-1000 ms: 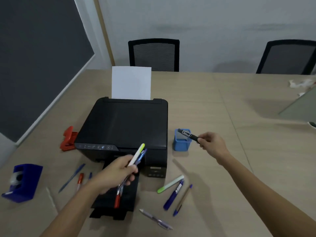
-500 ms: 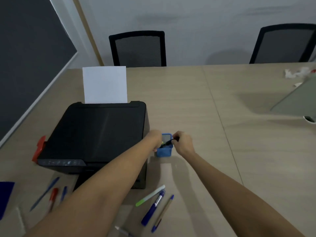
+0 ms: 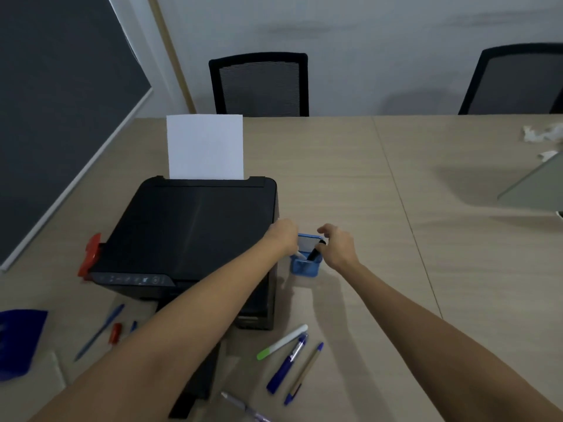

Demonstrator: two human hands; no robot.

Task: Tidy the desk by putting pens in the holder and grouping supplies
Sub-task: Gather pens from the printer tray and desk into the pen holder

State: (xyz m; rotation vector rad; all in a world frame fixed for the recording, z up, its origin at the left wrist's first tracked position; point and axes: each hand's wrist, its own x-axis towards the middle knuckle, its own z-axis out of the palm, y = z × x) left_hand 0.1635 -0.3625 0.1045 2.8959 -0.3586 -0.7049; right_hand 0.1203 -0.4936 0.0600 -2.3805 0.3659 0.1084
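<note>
A small blue pen holder [image 3: 305, 265] stands on the desk just right of the black printer [image 3: 192, 233]. My left hand [image 3: 283, 239] is at the holder's left rim, closed on a bunch of pens whose pale tips [image 3: 300, 254] dip into it. A black marker [image 3: 313, 254] leans inside the holder. My right hand [image 3: 338, 248] hovers at the right rim with its fingers apart, beside the marker's top. Loose on the near desk lie a green-tipped highlighter [image 3: 281, 342], a blue marker [image 3: 288, 363], a tan pen [image 3: 304, 373] and a silvery pen [image 3: 243, 406].
Left of my arm lie a blue pen [image 3: 99, 332], a red pen [image 3: 115, 332] and a short blue one [image 3: 133, 326]. A blue tape dispenser [image 3: 18, 342] sits at the left edge, a red punch [image 3: 91, 258] beside the printer. A grey laptop lid [image 3: 533, 184] is at right.
Both hands came to the holder. The black marker went from my right hand into the holder and that hand's fingers spread. My left hand brought its pens down to the rim.
</note>
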